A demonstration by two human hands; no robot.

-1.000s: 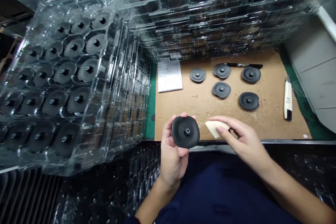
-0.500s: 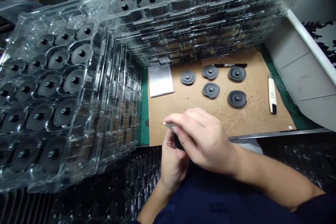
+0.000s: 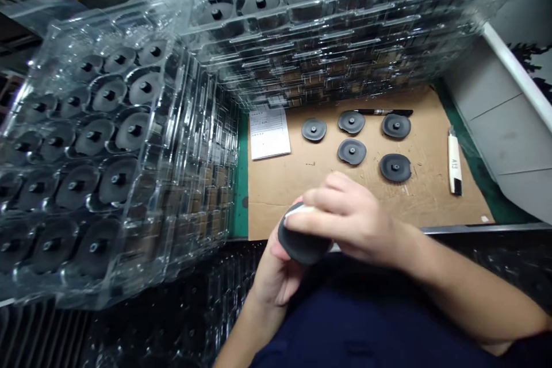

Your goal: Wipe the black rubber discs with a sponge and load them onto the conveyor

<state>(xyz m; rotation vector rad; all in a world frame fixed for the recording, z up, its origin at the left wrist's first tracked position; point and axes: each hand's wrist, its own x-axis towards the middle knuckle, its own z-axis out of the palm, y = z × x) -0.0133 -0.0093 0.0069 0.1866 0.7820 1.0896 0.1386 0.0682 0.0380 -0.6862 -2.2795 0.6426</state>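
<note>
My left hand grips a black round disc from below, near the front edge of the cardboard sheet. My right hand lies over the disc with its fingers closed on a small white piece, which presses on the disc's upper face. Most of the disc's top is hidden by my right hand. Several more black discs with a centre stub lie loose on the cardboard beyond my hands.
Tall stacks of clear plastic trays filled with black discs stand at the left and across the back. A printed paper slip, a black marker and a white utility knife lie on the cardboard. A grey wall bounds the right.
A second ago my right hand held the white piece to the right of the disc; it has since moved onto the disc and now covers its top.
</note>
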